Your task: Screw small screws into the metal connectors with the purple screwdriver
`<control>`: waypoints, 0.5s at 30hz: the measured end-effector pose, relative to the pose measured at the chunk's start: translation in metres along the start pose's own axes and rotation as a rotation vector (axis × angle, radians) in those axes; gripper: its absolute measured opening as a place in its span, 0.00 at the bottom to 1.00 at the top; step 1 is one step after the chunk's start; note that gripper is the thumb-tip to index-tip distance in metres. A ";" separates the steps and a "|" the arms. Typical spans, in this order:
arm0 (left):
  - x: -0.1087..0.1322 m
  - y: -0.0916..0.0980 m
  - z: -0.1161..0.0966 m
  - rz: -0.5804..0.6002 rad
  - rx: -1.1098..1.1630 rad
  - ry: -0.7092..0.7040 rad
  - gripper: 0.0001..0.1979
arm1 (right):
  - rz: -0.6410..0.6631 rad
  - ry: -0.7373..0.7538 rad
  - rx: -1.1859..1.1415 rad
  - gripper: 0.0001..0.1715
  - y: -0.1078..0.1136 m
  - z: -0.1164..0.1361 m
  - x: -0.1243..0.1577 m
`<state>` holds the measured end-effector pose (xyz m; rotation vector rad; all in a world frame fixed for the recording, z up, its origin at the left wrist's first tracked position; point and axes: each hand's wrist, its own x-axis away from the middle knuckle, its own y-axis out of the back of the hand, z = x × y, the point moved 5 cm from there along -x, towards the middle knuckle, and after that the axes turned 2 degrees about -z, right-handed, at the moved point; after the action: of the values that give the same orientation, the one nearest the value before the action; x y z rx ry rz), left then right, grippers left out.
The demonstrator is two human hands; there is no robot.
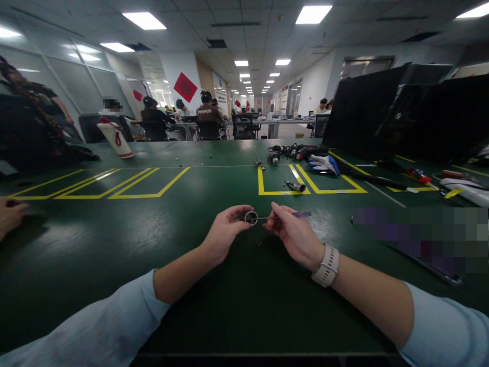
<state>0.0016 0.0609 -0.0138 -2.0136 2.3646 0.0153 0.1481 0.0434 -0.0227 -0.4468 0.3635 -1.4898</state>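
My left hand [228, 228] pinches a small round metal part [251, 218], its open end turned toward me. In my right hand [288, 229] is a slim screwdriver [303, 214] with a purple handle. The thin shaft points left, and its tip reaches the opening of the round part; how deep it goes I cannot tell. Some tiny pieces [259, 244] lie on the green table [198, 316] just below the hands. Beyond them a metal cylinder with a thin stem [297, 187] rests inside a yellow-taped box.
Further back are a small metal fitting [260, 164], black tool parts [294, 152] and a blue-white glove [324, 164]. A blurred-out flat object [420, 244] lies at right. A white cup [115, 137] stands back left. Another person's hand [11, 216] rests at the left edge.
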 end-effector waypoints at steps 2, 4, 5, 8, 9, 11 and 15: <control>0.001 0.000 0.001 0.008 -0.010 0.001 0.19 | -0.003 0.036 0.068 0.15 0.000 0.000 0.001; 0.001 0.000 0.002 0.021 -0.022 0.000 0.19 | -0.004 0.082 0.133 0.15 -0.001 0.002 0.002; 0.001 0.001 0.003 0.026 -0.028 -0.003 0.19 | 0.001 0.107 0.163 0.15 -0.002 0.002 0.002; 0.002 0.001 0.003 0.030 -0.046 -0.012 0.19 | 0.024 0.178 0.249 0.16 -0.003 0.004 0.004; 0.002 0.001 0.002 0.026 -0.052 -0.014 0.18 | 0.033 0.197 0.282 0.16 -0.004 0.005 0.004; 0.003 0.001 0.000 0.005 -0.076 -0.019 0.17 | 0.046 0.241 0.363 0.16 -0.005 0.006 0.005; 0.005 0.001 -0.005 -0.044 -0.129 -0.028 0.15 | 0.050 0.336 0.571 0.18 -0.009 0.013 0.011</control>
<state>0.0000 0.0558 -0.0094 -2.1052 2.3587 0.1985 0.1471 0.0335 -0.0065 0.2678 0.1933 -1.5414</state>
